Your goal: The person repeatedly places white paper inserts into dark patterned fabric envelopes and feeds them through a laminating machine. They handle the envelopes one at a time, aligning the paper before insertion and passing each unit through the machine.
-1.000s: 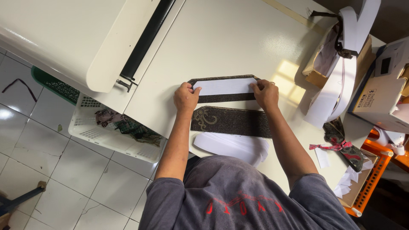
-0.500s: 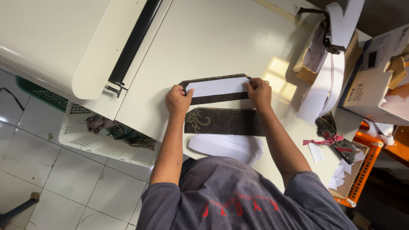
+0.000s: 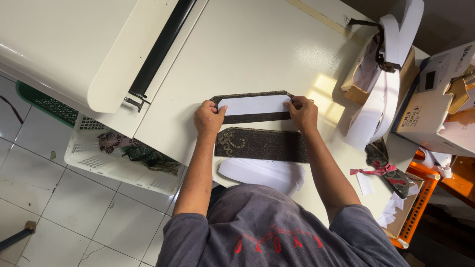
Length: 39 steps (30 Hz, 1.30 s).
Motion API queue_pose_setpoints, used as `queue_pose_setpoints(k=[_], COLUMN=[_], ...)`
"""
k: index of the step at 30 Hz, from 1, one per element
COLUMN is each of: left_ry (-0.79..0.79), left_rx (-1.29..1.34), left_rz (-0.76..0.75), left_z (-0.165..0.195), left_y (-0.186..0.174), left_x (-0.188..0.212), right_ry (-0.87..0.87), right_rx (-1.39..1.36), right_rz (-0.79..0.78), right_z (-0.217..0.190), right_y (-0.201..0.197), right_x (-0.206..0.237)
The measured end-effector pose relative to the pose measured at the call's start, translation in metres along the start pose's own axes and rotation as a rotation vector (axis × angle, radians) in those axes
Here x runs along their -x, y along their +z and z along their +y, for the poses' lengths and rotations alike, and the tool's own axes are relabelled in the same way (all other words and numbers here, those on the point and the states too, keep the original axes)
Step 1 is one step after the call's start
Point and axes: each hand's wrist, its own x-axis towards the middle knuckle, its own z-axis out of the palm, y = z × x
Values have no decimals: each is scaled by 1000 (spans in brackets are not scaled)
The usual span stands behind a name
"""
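Pinching each end of the limp, light fabric strip (image 3: 252,107) mid-bench, my left hand (image 3: 209,118) and right hand (image 3: 303,112) held its white liner (image 3: 253,105) flat.

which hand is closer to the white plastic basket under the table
Left. The left hand holds the strip's end on the basket's side; the right hand holds the opposite end, farther away.

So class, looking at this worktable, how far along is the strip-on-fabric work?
Done: one white strip already lies on the upper dark fabric piece. In hand: the left hand and right hand pinch its two ends. Left: the patterned fabric piece lies bare, and a stack of white strips waits beside it.
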Motion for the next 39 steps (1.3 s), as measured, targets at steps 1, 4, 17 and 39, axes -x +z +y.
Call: queue_pose_setpoints(k=[1,4,17,39], left_ry=[-6,-37,-27,36], left_rx=[2,6,31,-290], left_rz=[-8,-33,-6,131], left_z=[0,1,3,-114], left_y=[0,-2,-2,-55], left_x=[0,-1,0,16], right_ry=[1,5,1,-593], right_rx=[4,20,19,672], right_rz=[-8,-21,-20,-284], right_z=[0,-1,-2,-96], right_y=[0,-2,-4,98], right_x=[0,1,0,-11])
